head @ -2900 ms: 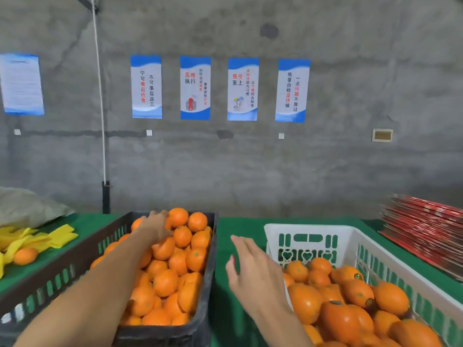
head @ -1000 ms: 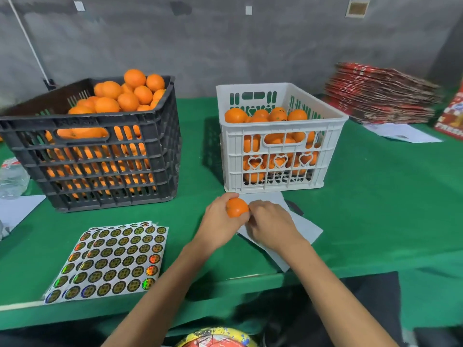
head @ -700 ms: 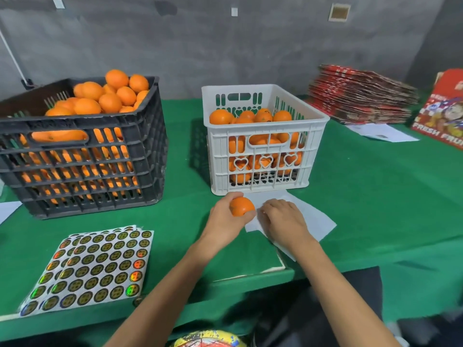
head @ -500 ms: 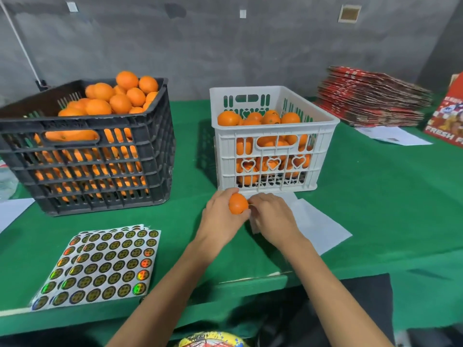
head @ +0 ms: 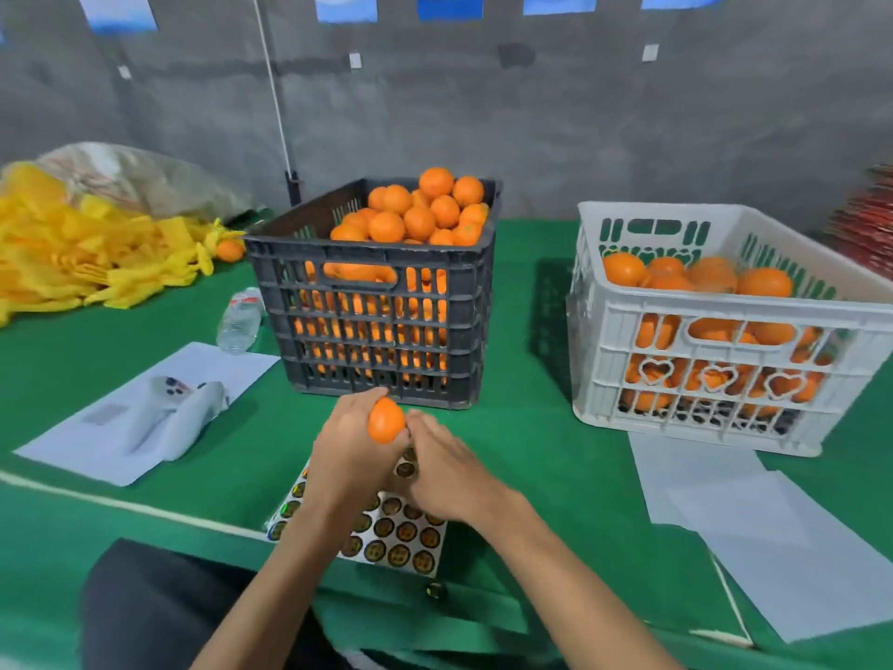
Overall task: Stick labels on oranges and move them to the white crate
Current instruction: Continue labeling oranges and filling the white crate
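A left hand [head: 349, 452] curls its grip round a small, firm, light round orange [head: 385, 421], best cupped around its middle, while the right hand [head: 442, 469], at its 3 o'clock, pinches toward a sheet of round foil labels [head: 386, 534].

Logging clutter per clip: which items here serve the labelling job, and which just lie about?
In use: orange held in left hand; right hand; sticker sheet; black crate; white crate.
Idle: water bottle; yellow netting; white papers; white device.
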Motion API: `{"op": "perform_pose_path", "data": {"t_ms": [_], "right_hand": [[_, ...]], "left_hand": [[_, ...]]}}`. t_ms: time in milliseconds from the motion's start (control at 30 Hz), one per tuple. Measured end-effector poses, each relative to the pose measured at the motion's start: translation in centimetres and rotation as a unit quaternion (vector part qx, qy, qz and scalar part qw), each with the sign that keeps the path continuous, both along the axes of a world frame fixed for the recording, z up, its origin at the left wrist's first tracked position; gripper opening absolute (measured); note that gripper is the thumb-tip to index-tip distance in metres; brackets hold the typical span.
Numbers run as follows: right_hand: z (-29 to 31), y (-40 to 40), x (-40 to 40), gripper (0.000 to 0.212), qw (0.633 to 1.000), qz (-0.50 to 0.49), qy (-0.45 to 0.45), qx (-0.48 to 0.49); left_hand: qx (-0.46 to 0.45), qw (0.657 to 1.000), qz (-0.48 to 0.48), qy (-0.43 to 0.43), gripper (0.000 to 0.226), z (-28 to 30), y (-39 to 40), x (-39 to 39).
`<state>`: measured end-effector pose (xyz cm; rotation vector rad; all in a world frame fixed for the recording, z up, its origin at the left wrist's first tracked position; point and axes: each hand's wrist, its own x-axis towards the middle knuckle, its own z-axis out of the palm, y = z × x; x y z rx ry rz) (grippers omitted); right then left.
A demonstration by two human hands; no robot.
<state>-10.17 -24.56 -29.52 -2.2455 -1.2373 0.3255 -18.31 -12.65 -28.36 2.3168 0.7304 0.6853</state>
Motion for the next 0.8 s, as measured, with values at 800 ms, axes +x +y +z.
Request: {"op": "perform_pose_path", "data": {"t_ms": [800], "right_hand": [[-2.3, -13.6, 11.7, 0.058, 0.992, -0.055, -0.097, -0.062]], "left_hand": [[-0.146, 0.973, -0.18, 0.009, 0.05, -3.0, -7.0, 9.6]]}}
